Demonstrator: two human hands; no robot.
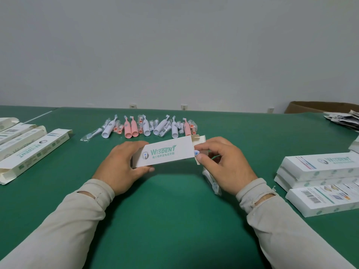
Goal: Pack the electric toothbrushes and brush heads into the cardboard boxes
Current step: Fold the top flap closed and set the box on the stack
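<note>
Green felt-covered table (174,220) set against a plain pale wall (174,45); three wall sockets sit just above the table's far edge. At centre you hold one white Wisdent carton (167,153) lengthwise, slightly lifted at its right end. Your left hand (124,164) grips the carton's left end, thumb under the near edge and fingers curled over the top. Your right hand (223,162) is at the open right end, where the flaps (198,139) stand out; thumb and forefinger pinch something small with a blue-and-white tip (196,152) at the mouth, and you cannot tell exactly what it is. A bagged brush head (212,182) lies under your right palm, partly hidden. Beyond the carton, a row of white and pink toothbrush handles (147,127) and bagged brush heads lies across the table. At left, several open cartons (37,150) lie side by side, flaps undone. At right, closed cartons (318,179) are stacked, one with its barcode face up. At far right, a pile of leaflets (343,119) lies near a brown cardboard box (318,107).
</note>
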